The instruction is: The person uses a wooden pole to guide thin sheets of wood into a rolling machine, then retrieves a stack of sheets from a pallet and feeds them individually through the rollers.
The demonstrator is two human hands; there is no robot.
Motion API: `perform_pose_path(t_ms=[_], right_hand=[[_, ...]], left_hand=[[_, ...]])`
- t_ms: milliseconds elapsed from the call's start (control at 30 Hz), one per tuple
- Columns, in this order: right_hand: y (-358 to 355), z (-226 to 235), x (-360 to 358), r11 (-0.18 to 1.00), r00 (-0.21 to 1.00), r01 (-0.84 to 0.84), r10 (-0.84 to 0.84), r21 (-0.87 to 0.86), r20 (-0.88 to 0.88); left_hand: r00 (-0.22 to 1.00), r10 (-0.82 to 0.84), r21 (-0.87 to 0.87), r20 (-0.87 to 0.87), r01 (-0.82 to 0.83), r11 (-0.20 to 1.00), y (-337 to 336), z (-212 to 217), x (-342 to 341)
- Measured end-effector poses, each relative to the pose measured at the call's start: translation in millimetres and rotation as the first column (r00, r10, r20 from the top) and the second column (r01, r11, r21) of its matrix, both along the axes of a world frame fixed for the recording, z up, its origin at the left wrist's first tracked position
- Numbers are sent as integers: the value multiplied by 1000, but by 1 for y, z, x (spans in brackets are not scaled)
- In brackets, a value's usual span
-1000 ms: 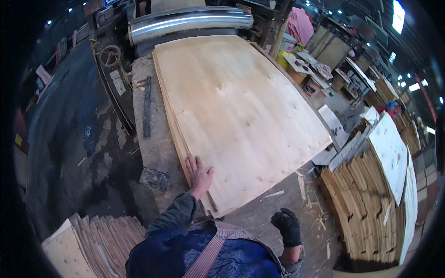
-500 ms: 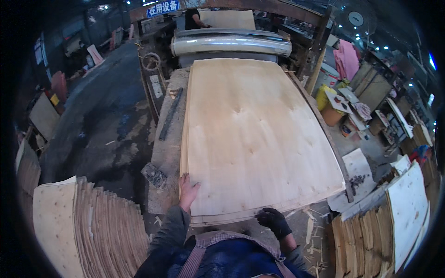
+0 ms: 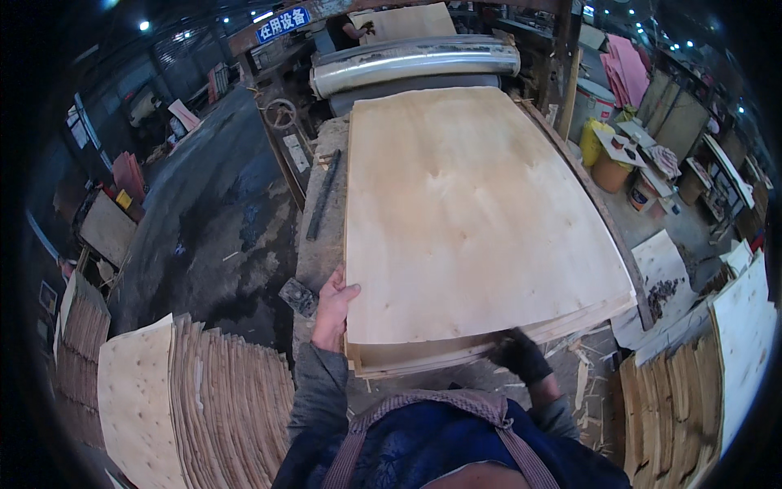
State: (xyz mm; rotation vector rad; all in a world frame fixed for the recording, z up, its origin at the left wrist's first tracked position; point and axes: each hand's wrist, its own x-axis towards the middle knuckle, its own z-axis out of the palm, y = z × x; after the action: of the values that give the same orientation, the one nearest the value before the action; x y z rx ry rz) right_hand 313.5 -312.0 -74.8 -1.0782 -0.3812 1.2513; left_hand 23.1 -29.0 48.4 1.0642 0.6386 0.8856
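Observation:
A large pale wood veneer sheet (image 3: 481, 220) lies on top of a low stack in front of me. Its near edge is raised, with a dark gap above the lower sheets (image 3: 407, 356). My bare left hand (image 3: 331, 311) grips the sheet's left edge near the front corner, thumb over the top face. My right hand (image 3: 521, 357), in a dark glove, is at the near edge, right of the middle. Motion smears its fingers, and their tips are lost against the dark gap.
Beyond the stack is a machine with a shiny metal roller (image 3: 419, 67); another person's gloved hand (image 3: 366, 29) shows behind it. Upright veneer stacks stand at my left (image 3: 228, 399) and right (image 3: 672, 407). A dark bar (image 3: 324, 196) and a small block (image 3: 298, 297) lie left of the sheets.
The top sheet's near edge has lifted, opening a gap beneath it. My right hand has come up against that edge. The view has shifted, so the surroundings sit further right.

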Motion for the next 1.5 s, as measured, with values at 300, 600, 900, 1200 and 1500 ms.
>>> perform_pose_path(t_ms=[300,600,900,1200,1500], right_hand=[[21,49,27,977,957,173,-197,-125,-214],[184,15,87,990,985,138,-135,17,-111],[318,20,120,989,940,96,-54,109,-336],[155,8,40,914,818,-388,401,118,-412],[22,39,3,963,896,-262,219,-63,-386]], left_hand=[[976,114,-17,-187,-120,993,19,12,-30],[262,336,357,-905,34,934,-34,-70,-13],[328,539,587,-776,60,808,-67,-136,-1],[863,245,-91,-441,-315,945,-46,-94,-17],[969,187,-92,-164,-204,975,-43,-31,-23]])
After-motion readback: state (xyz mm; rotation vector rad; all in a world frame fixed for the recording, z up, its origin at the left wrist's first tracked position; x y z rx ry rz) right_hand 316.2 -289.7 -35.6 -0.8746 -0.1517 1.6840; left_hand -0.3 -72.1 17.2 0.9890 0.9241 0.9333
